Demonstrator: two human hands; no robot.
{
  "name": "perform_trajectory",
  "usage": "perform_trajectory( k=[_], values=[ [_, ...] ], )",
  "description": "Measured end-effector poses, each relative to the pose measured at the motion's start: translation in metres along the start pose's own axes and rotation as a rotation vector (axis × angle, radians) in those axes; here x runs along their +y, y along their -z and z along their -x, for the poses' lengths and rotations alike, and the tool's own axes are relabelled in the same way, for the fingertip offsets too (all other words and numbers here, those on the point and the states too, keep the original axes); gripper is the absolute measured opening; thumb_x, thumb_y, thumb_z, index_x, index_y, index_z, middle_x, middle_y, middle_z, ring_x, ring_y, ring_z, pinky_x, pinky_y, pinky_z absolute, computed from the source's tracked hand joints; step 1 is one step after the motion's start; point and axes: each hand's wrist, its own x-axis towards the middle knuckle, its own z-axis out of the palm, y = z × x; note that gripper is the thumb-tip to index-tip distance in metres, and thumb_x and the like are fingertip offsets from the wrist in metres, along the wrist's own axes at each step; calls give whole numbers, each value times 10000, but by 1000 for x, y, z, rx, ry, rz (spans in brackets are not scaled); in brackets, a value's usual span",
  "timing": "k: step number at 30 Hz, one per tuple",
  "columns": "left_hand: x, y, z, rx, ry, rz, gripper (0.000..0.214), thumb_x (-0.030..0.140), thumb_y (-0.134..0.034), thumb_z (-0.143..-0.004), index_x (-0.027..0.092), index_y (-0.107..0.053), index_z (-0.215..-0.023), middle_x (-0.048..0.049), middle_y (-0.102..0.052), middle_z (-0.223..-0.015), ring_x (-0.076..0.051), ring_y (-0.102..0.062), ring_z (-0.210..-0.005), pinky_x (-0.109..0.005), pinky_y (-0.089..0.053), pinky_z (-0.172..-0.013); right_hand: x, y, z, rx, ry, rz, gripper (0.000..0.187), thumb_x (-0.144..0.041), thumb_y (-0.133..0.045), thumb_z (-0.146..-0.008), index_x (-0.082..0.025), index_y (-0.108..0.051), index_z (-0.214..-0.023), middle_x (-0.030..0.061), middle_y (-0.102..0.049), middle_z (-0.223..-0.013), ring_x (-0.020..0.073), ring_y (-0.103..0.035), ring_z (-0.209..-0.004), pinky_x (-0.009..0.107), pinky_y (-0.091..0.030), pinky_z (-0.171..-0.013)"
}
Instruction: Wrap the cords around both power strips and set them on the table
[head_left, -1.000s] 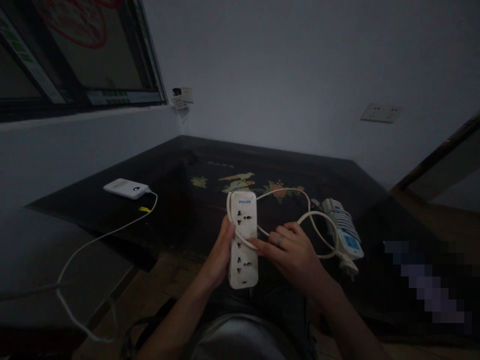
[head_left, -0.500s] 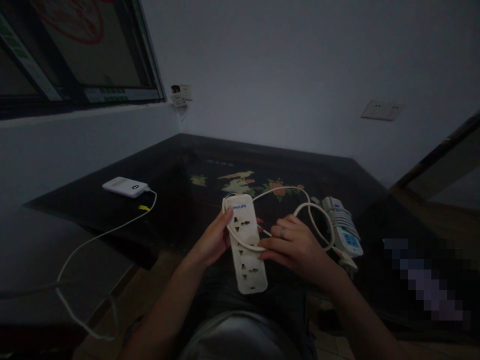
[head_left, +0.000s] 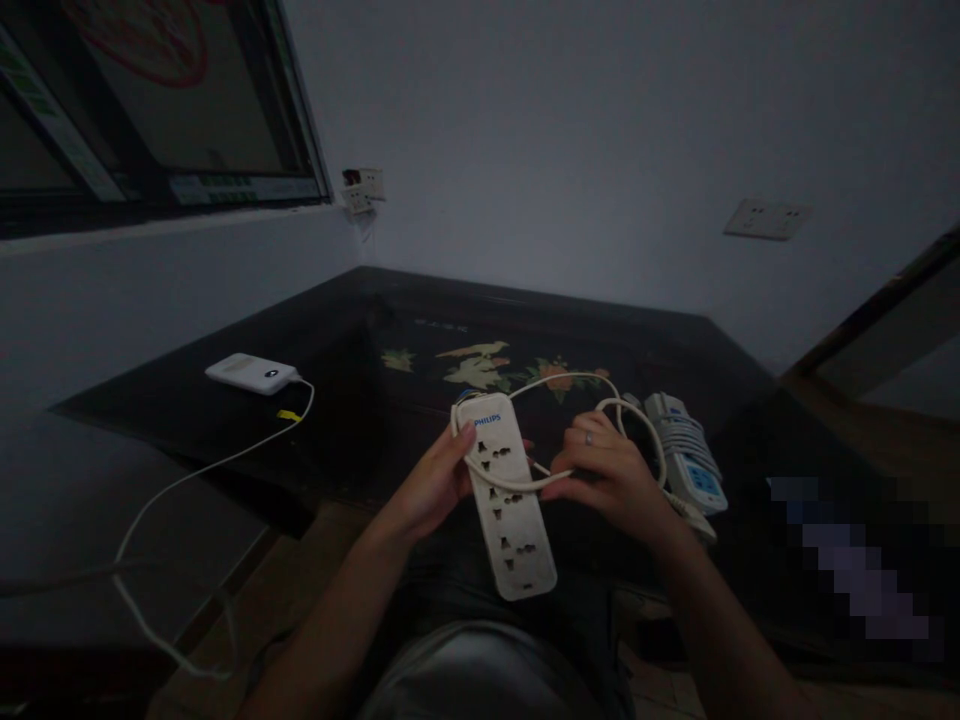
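Head view: your left hand (head_left: 433, 482) grips the upper end of the white power strip (head_left: 510, 500), held above your lap at the table (head_left: 337, 335) edge. Your right hand (head_left: 611, 477) is closed on its cord (head_left: 559, 377), which loops across the strip's face.

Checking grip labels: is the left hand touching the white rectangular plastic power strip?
Touching. Head view: the left hand grips the white power strip at its edge, thumb on its face.

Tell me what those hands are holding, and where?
The left hand grips the long white plastic power strip near its top end; the right hand pinches its thin white cord beside the strip.
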Motion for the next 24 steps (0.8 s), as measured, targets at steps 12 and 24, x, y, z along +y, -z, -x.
perform_trajectory(
  k=[12,24],
  values=[
    [10,6,4,-77,5,-39,375,256,-699,-786,179,-605,-1140,-86,-705,-1061,-208,-680,-916,-296,-554,-767,13,-2,6,113,-99,-145,439,-595,-640,-726,-181,-592,-590,-24,-538,-565,144,-484,-624,353,-325,-735],
    [4,7,3,-77,82,-17,401,264,-774,-706,131,-634,-1057,-78,-707,-961,-180,-675,-824,-283,-569,-723,22,-6,1,153,-218,-328,479,-631,-649,-704,-184,-597,-540,-29,-479,-528,140,-442,-582,314,-305,-632]
  ],
)
